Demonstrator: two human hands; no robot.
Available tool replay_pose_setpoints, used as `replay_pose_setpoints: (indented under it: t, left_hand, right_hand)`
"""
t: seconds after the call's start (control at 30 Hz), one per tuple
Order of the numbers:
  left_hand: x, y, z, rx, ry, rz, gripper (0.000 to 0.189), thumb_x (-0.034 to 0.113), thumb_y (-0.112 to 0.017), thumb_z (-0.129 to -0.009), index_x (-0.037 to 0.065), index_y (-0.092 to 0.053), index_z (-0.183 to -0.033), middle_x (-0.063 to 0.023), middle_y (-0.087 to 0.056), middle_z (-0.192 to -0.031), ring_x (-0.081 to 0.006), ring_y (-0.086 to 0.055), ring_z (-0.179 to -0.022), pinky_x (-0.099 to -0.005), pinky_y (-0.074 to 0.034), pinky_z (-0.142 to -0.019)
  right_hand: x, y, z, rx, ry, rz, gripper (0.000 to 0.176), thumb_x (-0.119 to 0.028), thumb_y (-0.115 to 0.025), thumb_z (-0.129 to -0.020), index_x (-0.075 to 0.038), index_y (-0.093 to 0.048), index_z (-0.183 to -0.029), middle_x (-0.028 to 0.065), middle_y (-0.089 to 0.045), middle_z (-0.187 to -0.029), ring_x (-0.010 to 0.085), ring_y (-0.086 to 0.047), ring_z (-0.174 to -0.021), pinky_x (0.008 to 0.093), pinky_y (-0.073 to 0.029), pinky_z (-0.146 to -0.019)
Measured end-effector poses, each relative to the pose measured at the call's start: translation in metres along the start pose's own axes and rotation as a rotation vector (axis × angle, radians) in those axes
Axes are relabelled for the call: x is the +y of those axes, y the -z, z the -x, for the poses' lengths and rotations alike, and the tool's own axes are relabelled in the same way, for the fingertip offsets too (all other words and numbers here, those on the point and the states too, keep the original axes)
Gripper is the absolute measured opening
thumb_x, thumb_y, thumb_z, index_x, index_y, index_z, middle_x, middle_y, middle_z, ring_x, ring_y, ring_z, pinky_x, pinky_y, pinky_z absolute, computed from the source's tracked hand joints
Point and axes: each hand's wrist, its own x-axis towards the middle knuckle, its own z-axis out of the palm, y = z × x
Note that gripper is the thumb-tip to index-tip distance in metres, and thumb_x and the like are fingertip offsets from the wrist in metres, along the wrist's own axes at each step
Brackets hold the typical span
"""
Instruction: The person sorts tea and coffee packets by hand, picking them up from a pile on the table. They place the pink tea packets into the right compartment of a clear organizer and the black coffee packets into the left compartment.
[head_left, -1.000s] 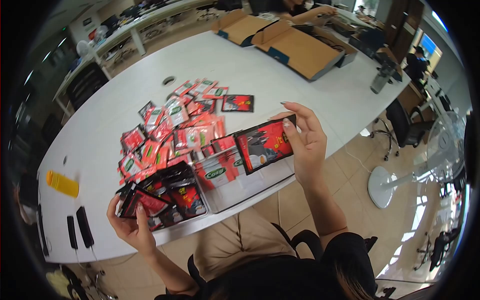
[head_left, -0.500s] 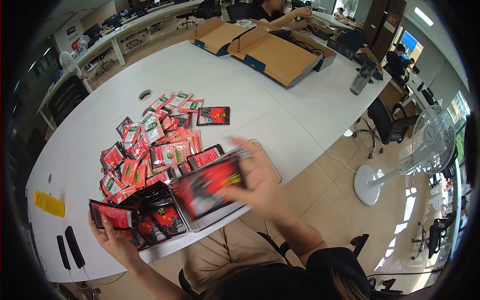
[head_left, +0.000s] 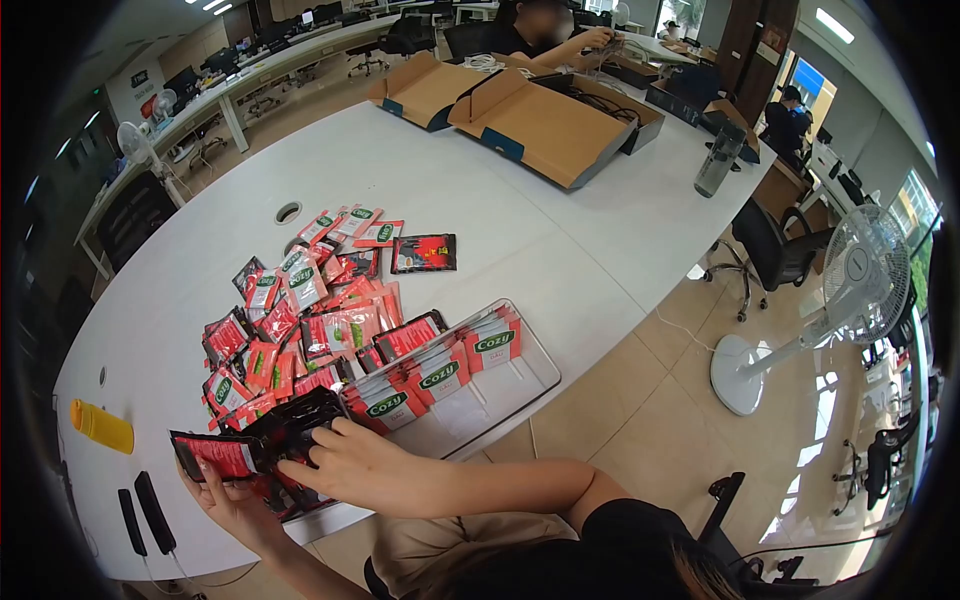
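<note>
My left hand (head_left: 228, 500) grips a red-and-black packet (head_left: 215, 455) at the table's near edge. Reaching across to the left, my right hand (head_left: 345, 462) has its fingers down among black packets (head_left: 300, 415) in a container; its fingertips are partly hidden, so any grip is unclear. Beside it a clear tray (head_left: 510, 395) holds a row of red-and-white Cozy packets (head_left: 438, 380). A loose pile of red, pink and black packets (head_left: 340, 330) lies behind, with one black-and-red packet (head_left: 424, 253) apart at its upper right.
Open cardboard boxes (head_left: 545, 125) and a clear bottle (head_left: 718, 160) stand at the far side of the table (head_left: 480, 210). A yellow bottle (head_left: 102, 426) and two black devices (head_left: 153, 510) are at left. Another person (head_left: 530, 35) sits beyond; a white fan (head_left: 860, 265) stands right.
My right hand has moved left from over the clear tray down to the black packets, and the packet it carried no longer shows in it. The tray's Cozy packets are now uncovered.
</note>
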Motion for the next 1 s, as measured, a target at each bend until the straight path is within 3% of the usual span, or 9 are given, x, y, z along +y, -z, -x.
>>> replay_pose_setpoints:
  t: [0.23,0.33,0.43,0.47,0.57,0.63,0.73,0.83,1.0]
  left_hand:
    - [-0.003,0.007,-0.002,0.019,-0.030,0.016,0.040,0.016,-0.054,-0.094,0.002,-0.040,-0.130,-0.0048,-0.059,-0.106,-0.0068,-0.058,-0.089,-0.0208,-0.049,-0.072]
    - [-0.005,0.011,-0.002,0.016,-0.053,0.049,0.041,0.017,-0.054,-0.094,0.002,-0.040,-0.129,-0.0063,-0.058,-0.109,-0.0092,-0.059,-0.093,-0.0235,-0.050,-0.078]
    - [-0.005,0.012,-0.003,0.025,-0.063,0.065,0.041,0.018,-0.054,-0.094,0.002,-0.040,-0.129,-0.0071,-0.058,-0.111,-0.0107,-0.059,-0.095,-0.0249,-0.050,-0.080]
    - [-0.005,0.013,-0.003,0.014,-0.051,0.068,0.041,0.018,-0.054,-0.094,0.002,-0.040,-0.129,-0.0072,-0.058,-0.111,-0.0112,-0.059,-0.096,-0.0253,-0.050,-0.080]
    - [-0.002,0.008,-0.001,0.023,-0.037,0.091,0.038,0.018,-0.054,-0.094,0.003,-0.042,-0.126,-0.0074,-0.058,-0.110,-0.0115,-0.059,-0.097,-0.0264,-0.051,-0.081]
    - [-0.008,0.024,-0.004,-0.075,0.007,0.110,0.043,0.016,-0.051,-0.095,0.003,-0.037,-0.133,-0.0079,-0.054,-0.119,-0.0142,-0.055,-0.105,-0.0307,-0.045,-0.091]
    - [0.000,0.006,0.002,-0.031,-0.012,0.127,0.034,0.014,-0.052,-0.095,0.003,-0.041,-0.125,-0.0067,-0.059,-0.110,-0.0108,-0.059,-0.097,-0.0253,-0.051,-0.080]
    - [0.002,0.003,0.002,-0.007,0.016,0.157,0.034,0.013,-0.051,-0.095,0.004,-0.041,-0.126,-0.0069,-0.059,-0.109,-0.0109,-0.060,-0.094,-0.0249,-0.052,-0.078]
    - [0.005,-0.001,0.004,-0.045,0.019,0.139,0.034,0.013,-0.050,-0.095,0.003,-0.040,-0.127,-0.0070,-0.059,-0.108,-0.0111,-0.061,-0.091,-0.0245,-0.053,-0.075]
  right_hand:
    - [-0.005,0.007,-0.005,-0.008,-0.120,0.147,0.039,-0.017,-0.057,-0.079,-0.005,-0.054,-0.117,0.0054,-0.051,-0.094,0.0177,-0.047,-0.090,0.0303,-0.038,-0.076]
    - [-0.007,0.005,-0.006,-0.081,-0.157,0.162,0.043,-0.017,-0.057,-0.079,-0.005,-0.052,-0.121,0.0099,-0.052,-0.106,0.0212,-0.048,-0.098,0.0327,-0.039,-0.084]
    - [-0.005,0.003,-0.007,0.130,-0.156,0.256,0.052,-0.016,-0.056,-0.079,-0.006,-0.047,-0.130,0.0161,-0.048,-0.124,0.0274,-0.046,-0.111,0.0366,-0.037,-0.094]
    - [-0.006,0.009,-0.009,0.081,-0.187,0.196,0.060,-0.014,-0.055,-0.079,-0.007,-0.039,-0.137,0.0202,-0.040,-0.136,0.0326,-0.042,-0.120,0.0403,-0.035,-0.100]
    - [-0.006,0.006,-0.012,0.059,-0.200,0.164,0.069,-0.011,-0.059,-0.076,-0.008,-0.035,-0.141,0.0219,-0.037,-0.138,0.0341,-0.041,-0.121,0.0405,-0.035,-0.100]
    - [-0.004,0.008,-0.014,0.041,-0.203,0.244,0.077,-0.011,-0.060,-0.075,-0.007,-0.029,-0.144,0.0253,-0.035,-0.139,0.0356,-0.041,-0.122,0.0460,-0.031,-0.103]
    - [-0.004,0.009,-0.017,-0.023,-0.256,0.268,0.080,-0.012,-0.059,-0.077,-0.005,-0.021,-0.147,0.0283,-0.034,-0.138,0.0369,-0.040,-0.122,0.0528,-0.026,-0.105]
    - [-0.009,0.002,-0.020,-0.061,-0.316,0.275,0.077,-0.013,-0.058,-0.079,-0.004,-0.022,-0.146,0.0273,-0.036,-0.136,0.0369,-0.040,-0.122,0.0511,-0.028,-0.104]
    - [-0.008,-0.002,-0.022,-0.038,-0.335,0.315,0.076,-0.011,-0.058,-0.078,-0.003,-0.023,-0.145,0.0167,-0.049,-0.115,0.0287,-0.046,-0.107,0.0452,-0.034,-0.097]
